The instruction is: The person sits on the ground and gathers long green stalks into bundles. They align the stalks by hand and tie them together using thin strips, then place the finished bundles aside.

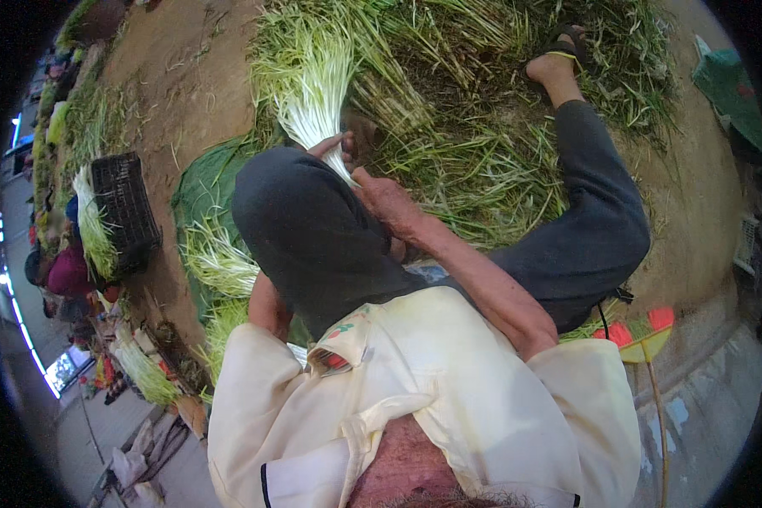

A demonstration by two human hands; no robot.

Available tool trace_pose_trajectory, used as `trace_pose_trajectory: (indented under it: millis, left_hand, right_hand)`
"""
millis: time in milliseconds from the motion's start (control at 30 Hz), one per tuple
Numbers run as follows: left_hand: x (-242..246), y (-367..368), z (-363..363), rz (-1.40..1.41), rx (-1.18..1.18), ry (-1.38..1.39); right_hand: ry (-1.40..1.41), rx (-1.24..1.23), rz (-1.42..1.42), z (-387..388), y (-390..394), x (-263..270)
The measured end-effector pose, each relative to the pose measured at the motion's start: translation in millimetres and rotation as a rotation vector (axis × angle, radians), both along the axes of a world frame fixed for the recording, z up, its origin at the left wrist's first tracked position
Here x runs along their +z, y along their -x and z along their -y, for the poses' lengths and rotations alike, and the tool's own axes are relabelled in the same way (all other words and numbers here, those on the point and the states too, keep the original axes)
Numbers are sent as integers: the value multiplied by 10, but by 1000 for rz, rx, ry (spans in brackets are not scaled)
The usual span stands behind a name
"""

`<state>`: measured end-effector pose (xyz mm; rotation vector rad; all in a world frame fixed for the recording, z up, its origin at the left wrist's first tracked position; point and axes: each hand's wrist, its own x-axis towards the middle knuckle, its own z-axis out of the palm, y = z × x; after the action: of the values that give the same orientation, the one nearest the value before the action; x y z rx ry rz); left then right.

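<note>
A bunch of leafy vegetable stalks (314, 105), pale green above and white toward the base, slants across the area beyond my raised left knee. My left hand (331, 147) is wrapped around its white lower part; the knee hides most of that hand and forearm. At the narrow base end, my right hand (381, 195) has its fingers curled in against the stalk ends. Its fingertips are partly hidden. Similar pale bunches (222, 260) lie on a green cloth (206, 184) left of my knee.
Loose green stalks and leaves (482, 181) cover the ground between my legs. A black plastic crate (126, 213) stands at left, a pale bunch (91, 222) against it. People sit beyond it. A yellow scoop-shaped thing on a stick (646, 349) and a green sack (730, 95) are at right.
</note>
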<state>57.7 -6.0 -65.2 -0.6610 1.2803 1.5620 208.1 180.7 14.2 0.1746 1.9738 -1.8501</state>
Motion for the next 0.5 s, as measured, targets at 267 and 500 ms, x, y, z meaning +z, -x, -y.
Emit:
trace_pose_trajectory:
  millis: [267,500]
  left_hand:
    - [415,21,59,-72,310,-277]
    - [1768,1107,257,-419,306,-791]
  right_hand:
    - [-198,343,-420,-569,106,72]
    - [-660,-68,-472,-1619,1623,-741]
